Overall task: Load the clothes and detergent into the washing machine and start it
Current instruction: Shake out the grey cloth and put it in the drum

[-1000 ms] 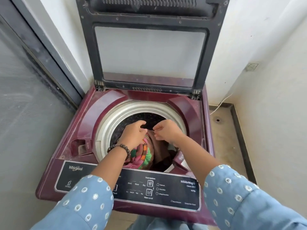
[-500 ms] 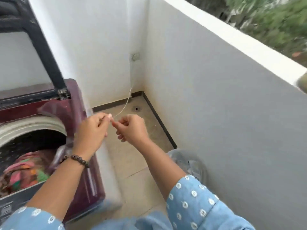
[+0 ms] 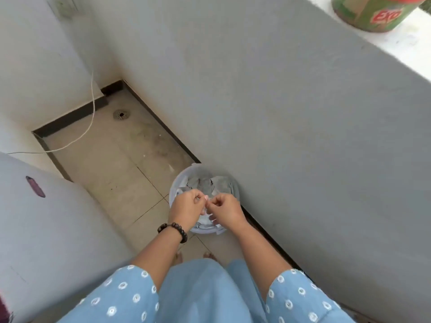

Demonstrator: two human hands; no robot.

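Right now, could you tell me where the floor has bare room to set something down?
Bare tiles lie between the washing machine, the floor drain and the bucket of clothes. It is crowded at the bucket, which is tight against the wall under both hands.

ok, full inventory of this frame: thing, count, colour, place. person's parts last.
bucket: 1, pale lilac, on the floor against the parapet wall, below the hands
clothes: a pile, grey and white, inside the bucket
washing machine: 1, pale side panel with a maroon mark, lower left
cable: 1, white, down the back wall and across the floor
floor drain: 1, metal, far corner of the tiled floor
tub: 1, green with red Exo label, on the parapet ledge, top right
bracelet: 1, dark beads, left wrist
left hand: fingers curled, over the bucket; whether it pinches anything, cannot tell
right hand: same, fingertips near the left's
sleeves: 2, blue with white rings, bottom
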